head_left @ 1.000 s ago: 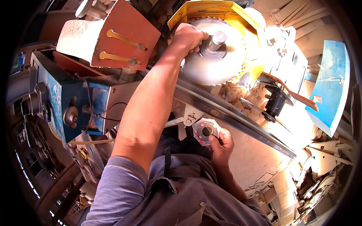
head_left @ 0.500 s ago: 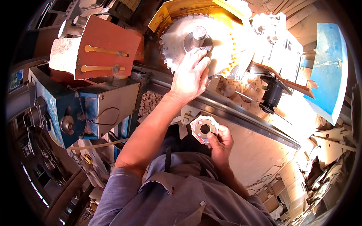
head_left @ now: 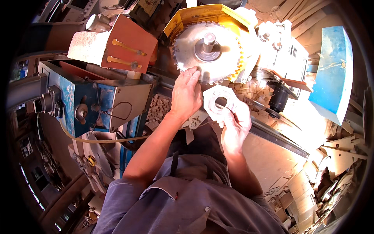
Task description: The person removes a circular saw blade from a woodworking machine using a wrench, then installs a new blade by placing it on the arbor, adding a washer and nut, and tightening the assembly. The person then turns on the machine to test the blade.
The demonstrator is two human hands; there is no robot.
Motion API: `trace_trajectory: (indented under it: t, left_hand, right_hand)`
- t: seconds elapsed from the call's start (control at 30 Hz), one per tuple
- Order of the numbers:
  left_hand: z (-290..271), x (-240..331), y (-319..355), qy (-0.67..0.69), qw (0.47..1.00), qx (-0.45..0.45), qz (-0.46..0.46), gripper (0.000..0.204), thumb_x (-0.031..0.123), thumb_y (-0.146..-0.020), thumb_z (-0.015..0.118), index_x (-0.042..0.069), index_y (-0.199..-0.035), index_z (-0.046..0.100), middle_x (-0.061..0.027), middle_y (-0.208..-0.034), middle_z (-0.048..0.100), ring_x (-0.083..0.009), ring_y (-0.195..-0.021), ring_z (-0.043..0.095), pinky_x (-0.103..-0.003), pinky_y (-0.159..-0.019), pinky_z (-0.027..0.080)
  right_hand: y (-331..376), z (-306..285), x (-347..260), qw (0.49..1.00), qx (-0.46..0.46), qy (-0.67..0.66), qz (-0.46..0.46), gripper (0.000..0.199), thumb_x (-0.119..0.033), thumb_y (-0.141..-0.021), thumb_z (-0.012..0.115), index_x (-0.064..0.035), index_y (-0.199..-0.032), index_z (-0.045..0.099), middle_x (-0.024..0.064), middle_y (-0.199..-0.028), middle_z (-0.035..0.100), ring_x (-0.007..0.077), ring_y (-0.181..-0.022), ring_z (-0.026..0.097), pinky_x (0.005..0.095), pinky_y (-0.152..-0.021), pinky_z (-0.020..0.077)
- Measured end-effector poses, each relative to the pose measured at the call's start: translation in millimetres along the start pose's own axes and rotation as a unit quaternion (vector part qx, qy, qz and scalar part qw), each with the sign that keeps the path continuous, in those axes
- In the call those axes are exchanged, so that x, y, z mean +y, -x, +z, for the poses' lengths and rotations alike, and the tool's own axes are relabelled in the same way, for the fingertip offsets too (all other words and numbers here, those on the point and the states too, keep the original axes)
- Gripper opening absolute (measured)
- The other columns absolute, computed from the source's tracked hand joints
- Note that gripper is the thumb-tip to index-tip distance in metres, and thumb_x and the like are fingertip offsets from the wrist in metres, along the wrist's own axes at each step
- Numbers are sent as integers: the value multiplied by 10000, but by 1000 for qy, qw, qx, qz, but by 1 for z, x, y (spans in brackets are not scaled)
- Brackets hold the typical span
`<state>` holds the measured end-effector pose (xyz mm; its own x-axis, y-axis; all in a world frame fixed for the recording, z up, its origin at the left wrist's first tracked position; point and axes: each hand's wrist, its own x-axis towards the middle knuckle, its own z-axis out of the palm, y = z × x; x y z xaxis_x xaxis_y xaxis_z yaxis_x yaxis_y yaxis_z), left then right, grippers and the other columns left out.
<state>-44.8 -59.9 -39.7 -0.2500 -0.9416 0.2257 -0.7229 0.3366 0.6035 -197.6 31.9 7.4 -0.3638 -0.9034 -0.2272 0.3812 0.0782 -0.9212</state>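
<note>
A large circular saw blade [head_left: 228, 46] sits on a spindle [head_left: 209, 41], partly inside a yellow guard [head_left: 198, 12]. My left hand [head_left: 187, 93] is at the blade's lower left rim, fingers together and curled over the toothed edge; the thumb is hard to make out. Just right of it, below the blade, my right hand [head_left: 238, 121] grips a pale octagonal plate [head_left: 210, 95] with a round hole in its middle. Its thumb lies across the front face by the hole, and the other fingers are mostly hidden behind.
At the left stand a red-orange housing [head_left: 126, 41] with two slots and a blue machine body [head_left: 80, 113] with a hose. A metal rail [head_left: 272, 136] crosses below the blade. Wood offcuts [head_left: 159, 108] lie beneath. A blue panel [head_left: 331, 74] is at the right.
My left hand has moved from the spindle hub down to the blade's lower rim. My right hand has raised the octagonal plate toward the blade. The view has shifted slightly.
</note>
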Motion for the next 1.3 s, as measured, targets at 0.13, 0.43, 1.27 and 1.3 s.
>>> trace_trajectory:
  t: [0.13, 0.43, 1.27, 1.3]
  left_hand:
    - [-24, 4, 46, 52, 992, 8, -110, 420, -58, -842, 630, -32, -1261, 624, -212, -1348, 607, -371, -1228, 594, -400, -1034, 492]
    - [-51, 20, 97, 86, 988, -67, -112, 368, -24, -830, 659, -15, -1198, 663, -205, -1260, 660, -388, -1184, 622, -417, -1018, 509]
    - [-92, 24, 158, 118, 987, -8, -111, 356, -23, -820, 657, 15, -1174, 658, -180, -1198, 671, -385, -1094, 634, -447, -959, 519]
    - [-93, 25, 161, 125, 986, -1, -109, 362, -21, -812, 656, 19, -1171, 655, -175, -1195, 668, -380, -1085, 633, -452, -955, 516]
  right_hand:
    - [-83, 59, -5, 997, -3, 14, -77, 248, 52, -919, 616, 27, -1164, 586, 64, -963, 659, 74, -689, 597, 225, -587, 489]
    - [-150, 99, -9, 1000, 15, 22, -7, 402, 46, -866, 587, 19, -1267, 602, 89, -955, 682, 102, -602, 590, 228, -489, 462]
    - [-142, 48, 54, 809, -38, 502, -304, 413, -8, -768, 743, -18, -1168, 640, 182, -1189, 650, 332, -1160, 593, 422, -1038, 449]
    - [-144, 49, 53, 774, -57, 542, -323, 403, -23, -768, 747, -26, -1159, 647, 175, -1197, 651, 322, -1168, 590, 424, -1037, 448]
